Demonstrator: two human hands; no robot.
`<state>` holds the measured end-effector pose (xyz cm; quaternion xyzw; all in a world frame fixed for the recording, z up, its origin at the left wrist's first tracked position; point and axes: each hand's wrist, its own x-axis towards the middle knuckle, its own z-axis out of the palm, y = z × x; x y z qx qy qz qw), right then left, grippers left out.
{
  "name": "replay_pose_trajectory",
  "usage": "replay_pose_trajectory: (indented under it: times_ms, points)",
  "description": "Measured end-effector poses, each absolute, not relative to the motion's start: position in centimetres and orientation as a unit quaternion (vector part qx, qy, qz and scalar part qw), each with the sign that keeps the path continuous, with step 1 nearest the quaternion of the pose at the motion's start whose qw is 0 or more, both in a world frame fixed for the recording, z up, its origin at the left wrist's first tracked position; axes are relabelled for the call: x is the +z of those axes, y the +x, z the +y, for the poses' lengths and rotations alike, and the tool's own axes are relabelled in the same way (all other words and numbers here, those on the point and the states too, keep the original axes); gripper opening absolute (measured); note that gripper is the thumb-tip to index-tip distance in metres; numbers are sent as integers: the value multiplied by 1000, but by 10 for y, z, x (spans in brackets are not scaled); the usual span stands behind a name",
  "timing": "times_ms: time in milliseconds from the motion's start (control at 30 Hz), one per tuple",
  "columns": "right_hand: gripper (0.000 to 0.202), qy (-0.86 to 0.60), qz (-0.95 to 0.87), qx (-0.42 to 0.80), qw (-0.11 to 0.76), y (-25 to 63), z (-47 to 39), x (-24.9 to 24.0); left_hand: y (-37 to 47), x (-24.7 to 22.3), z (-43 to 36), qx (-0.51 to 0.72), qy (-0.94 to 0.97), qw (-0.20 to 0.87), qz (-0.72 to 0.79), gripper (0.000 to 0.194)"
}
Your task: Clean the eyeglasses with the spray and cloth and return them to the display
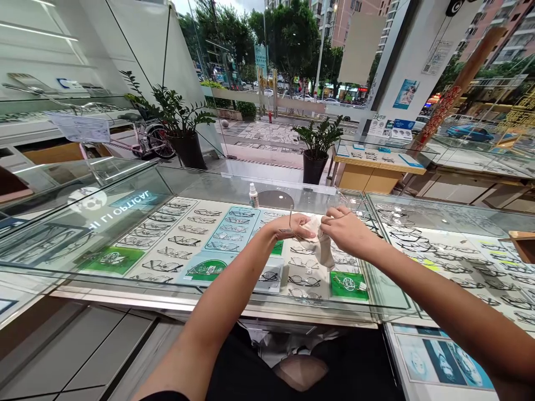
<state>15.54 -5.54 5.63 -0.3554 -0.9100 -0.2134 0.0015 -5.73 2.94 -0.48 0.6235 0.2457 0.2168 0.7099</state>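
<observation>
Bare forearms (234, 284) reach mid-frame, where the left hand's (296, 225) fingers pinch glasses (291, 221) and the right hand's (345, 231) a cloth (325, 253) against them above the worktop (137, 298), seemingly wiping, which calls for steady support.

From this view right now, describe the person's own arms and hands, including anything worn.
The left hand and right hand are bare and ungloved. Both slender forearms are uncovered. A black fabric sleeve edge shows on the left arm. A small dark mark lies at the left wrist; its nature is unclear.
</observation>
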Motion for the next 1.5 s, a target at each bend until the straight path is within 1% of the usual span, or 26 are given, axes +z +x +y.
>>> replay_pose_trajectory:
  times_ms: [100, 267, 467, 567, 667, 767, 833, 900, 967, 1100, 1333, 1500]
  points:
    - [15, -365, -908, -206, -1, 153, -56, 58, -55, -7, 30, 165, 642, 709, 240, 41]
    - [17, -377, -901, -214, 2, 154, -55, 60, -49, -13, 30, 227, 645, 682, 261, 42]
    - [17, -412, -880, -235, 29, 170, -48, 64, -47, -13, 34, 330, 503, 745, 287, 44]
    - [21, -449, -865, -211, 78, 178, -48, 71, -45, -11, 39, 377, 449, 761, 277, 38]
    - [21, -486, -847, -108, 188, 184, -50, 79, -45, -9, 43, 421, 420, 762, 254, 34]
    - [20, -495, -793, 63, 350, 184, -49, 84, -44, -8, 44, 454, 412, 757, 226, 35]
    - [23, -481, -731, 196, 443, 179, -45, 85, -44, -7, 43, 465, 415, 754, 207, 37]
    - [26, -455, -656, 322, 509, 171, -39, 82, -44, -5, 41, 466, 424, 751, 198, 40]
    - [28, -428, -586, 404, 557, 161, -34, 77, -44, -3, 37, 463, 440, 744, 196, 43]
    - [30, -404, -504, 466, 605, 144, -25, 62, -45, 4, 30, 466, 470, 725, 189, 48]
    - [33, -350, -422, 559, 623, 131, -12, 37, -43, 6, 22, 444, 524, 700, 196, 54]
    - [34, -324, -382, 607, 617, 128, -6, 21, -37, 1, 18, 432, 571, 664, 214, 53]
